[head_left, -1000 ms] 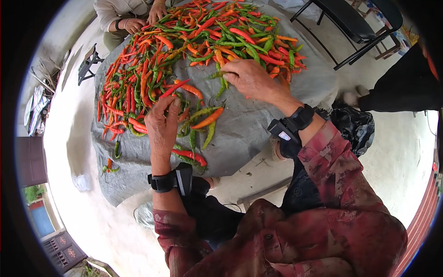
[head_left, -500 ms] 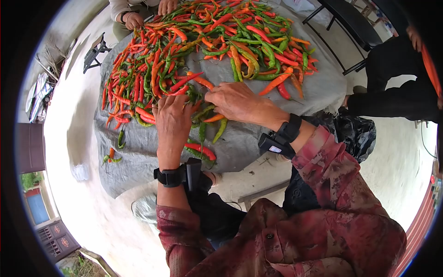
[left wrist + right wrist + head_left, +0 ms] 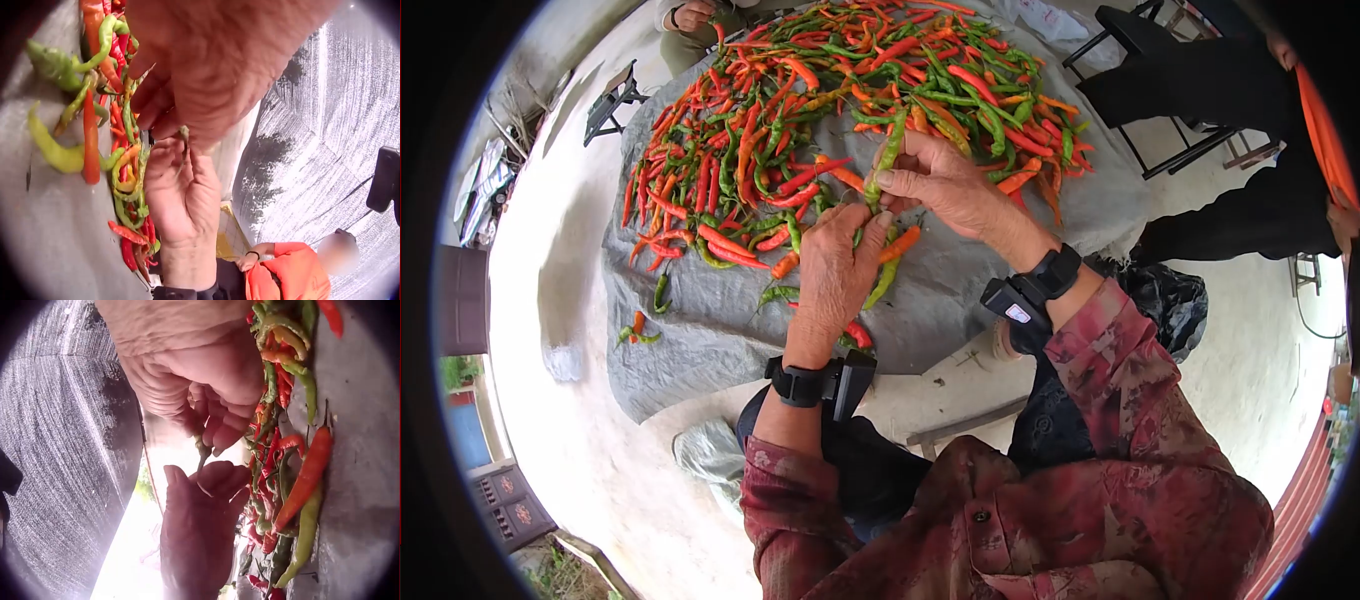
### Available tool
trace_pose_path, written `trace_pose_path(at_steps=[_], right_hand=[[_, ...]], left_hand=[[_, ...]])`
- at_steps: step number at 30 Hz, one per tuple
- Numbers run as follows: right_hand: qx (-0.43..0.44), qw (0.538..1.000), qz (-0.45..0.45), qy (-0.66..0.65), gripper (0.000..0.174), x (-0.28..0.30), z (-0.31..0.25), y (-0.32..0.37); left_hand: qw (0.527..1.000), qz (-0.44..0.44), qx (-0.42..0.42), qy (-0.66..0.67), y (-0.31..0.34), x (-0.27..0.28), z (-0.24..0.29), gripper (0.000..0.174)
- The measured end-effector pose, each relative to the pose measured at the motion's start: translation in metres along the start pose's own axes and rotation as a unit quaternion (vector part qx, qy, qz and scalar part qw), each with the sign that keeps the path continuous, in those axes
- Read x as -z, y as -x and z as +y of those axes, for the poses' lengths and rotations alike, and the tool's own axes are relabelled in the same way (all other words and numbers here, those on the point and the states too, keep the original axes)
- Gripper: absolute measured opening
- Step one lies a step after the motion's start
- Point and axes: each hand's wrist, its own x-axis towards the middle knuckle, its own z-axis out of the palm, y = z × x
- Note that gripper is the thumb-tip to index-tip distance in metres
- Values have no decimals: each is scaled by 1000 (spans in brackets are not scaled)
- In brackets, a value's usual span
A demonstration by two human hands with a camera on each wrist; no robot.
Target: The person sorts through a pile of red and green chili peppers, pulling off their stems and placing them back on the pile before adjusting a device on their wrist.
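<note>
Green chilli (image 3: 888, 152) is held up at the near edge of the chilli heap (image 3: 820, 90), right hand (image 3: 945, 185) gripping its body, left hand (image 3: 832, 275) pinching its lower end; only the right wrist view shows the thin stem (image 3: 202, 452) between both hands' fingertips.

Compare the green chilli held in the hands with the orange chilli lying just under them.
The green chilli is held above the cloth, pinched by the right hand and the left hand; the orange chilli lies loose on the cloth. The green chilli looks longer than the orange chilli, and their colours differ. Both are slim, tapered pods.
</note>
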Motion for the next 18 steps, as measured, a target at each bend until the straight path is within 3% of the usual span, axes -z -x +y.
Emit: trace_pose_path(at_steps=[3,6,8,10,12,14,15,16,17,18], right_hand=[[24,999,23,-4,22,3,3,-1],[49,995,68,-53,22,12,5,-7],[56,985,155,-59,22,23,-1,-12],[67,974,195,-89,25,37,1,-15],[-57,972,213,-86,30,47,-3,-12],[-85,977,193,-7,33,42,-5,-4],[-68,976,121,168,30,36,-8,-1],[-50,939,44,336,28,32,-9,1],[59,876,27,478,15,34,4,1],[58,877,27,477,15,35,10,3]], left_hand=[[994,17,88,64,-5,0,-4,22],[995,36,76,46,-8,2,-2,22],[995,34,78,43,-7,6,-2,21],[999,20,27,13,-4,6,-6,22],[1000,-10,-25,10,1,2,-8,19],[977,-110,-117,-144,7,-1,-5,20],[977,-111,-116,-143,7,-2,-5,20],[975,-102,-127,-151,7,-4,-4,21],[973,-95,-138,-159,9,-4,-5,22],[973,-96,-137,-159,9,-4,-7,22]])
